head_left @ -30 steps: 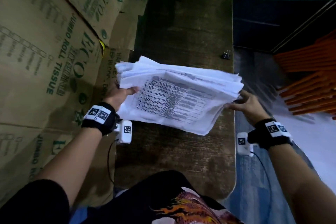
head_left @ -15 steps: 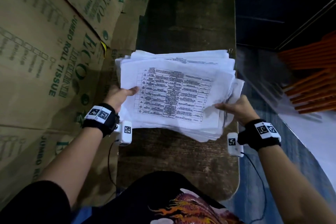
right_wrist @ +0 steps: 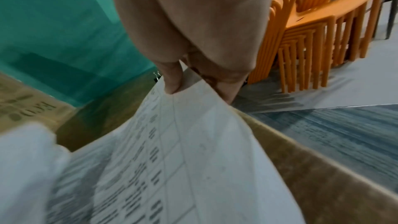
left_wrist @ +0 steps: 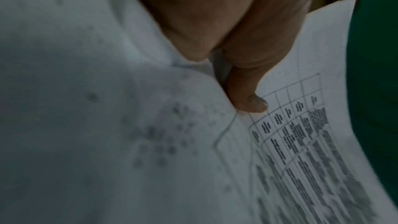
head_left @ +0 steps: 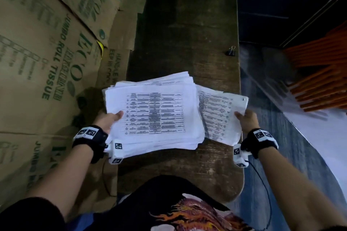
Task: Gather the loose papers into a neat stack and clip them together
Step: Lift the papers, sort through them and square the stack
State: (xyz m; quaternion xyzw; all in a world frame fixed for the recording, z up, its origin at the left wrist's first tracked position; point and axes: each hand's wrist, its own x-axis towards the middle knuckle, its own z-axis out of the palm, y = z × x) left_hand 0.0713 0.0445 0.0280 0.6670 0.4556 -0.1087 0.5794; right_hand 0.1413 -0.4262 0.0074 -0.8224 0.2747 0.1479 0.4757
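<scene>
A thick stack of printed papers (head_left: 154, 114) is held just above the dark wooden bench (head_left: 187, 24). My left hand (head_left: 110, 118) grips its left edge, thumb on top of the table print, as the left wrist view shows with the thumb (left_wrist: 247, 94) pressed on the papers (left_wrist: 301, 142). My right hand (head_left: 246, 120) pinches a smaller bunch of sheets (head_left: 219, 114) pulled out to the right of the stack; in the right wrist view thumb and fingers (right_wrist: 172, 81) nip those sheets (right_wrist: 172, 159) at the edge. A black binder clip (head_left: 231, 51) lies near the bench's right edge, beyond the papers.
Brown cardboard boxes (head_left: 47, 62) printed with green letters lean along the left side of the bench. Stacked orange chairs (right_wrist: 312, 40) stand on the floor to the right. The bench's near rounded end (head_left: 225, 189) is by my lap.
My right hand has drawn a bunch of sheets out to the right, apart from the main stack. The stack has dropped lower and nearer to me, uncovering the binder clip.
</scene>
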